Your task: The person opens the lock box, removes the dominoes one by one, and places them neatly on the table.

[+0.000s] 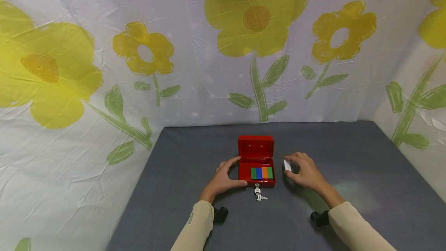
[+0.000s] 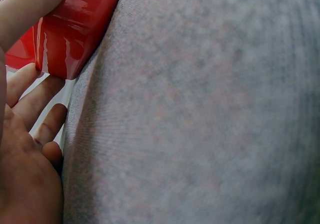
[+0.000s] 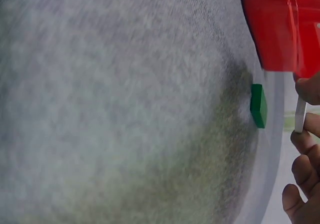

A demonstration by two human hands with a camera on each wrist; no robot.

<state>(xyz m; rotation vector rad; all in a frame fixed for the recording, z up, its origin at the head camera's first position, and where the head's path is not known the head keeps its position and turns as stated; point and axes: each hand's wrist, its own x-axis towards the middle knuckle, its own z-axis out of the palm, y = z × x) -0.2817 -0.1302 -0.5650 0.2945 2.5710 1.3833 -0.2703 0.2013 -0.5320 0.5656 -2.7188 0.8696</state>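
A small red cash box stands on the table, its lid raised. Inside, toward the right, flat green, blue and orange blocks lie side by side. My left hand grips the box's left side, thumb at the front corner and fingers farther back along the wall. Just right of the box, my right hand pinches a thin white block between thumb and fingertips, above the table. In the right wrist view a green block is on the table near the box, below that hand.
Keys on a ring hang from the front lock and lie on the table. The dark grey table ends at the back against a flower-printed curtain. A black wrist mount sits under each sleeve.
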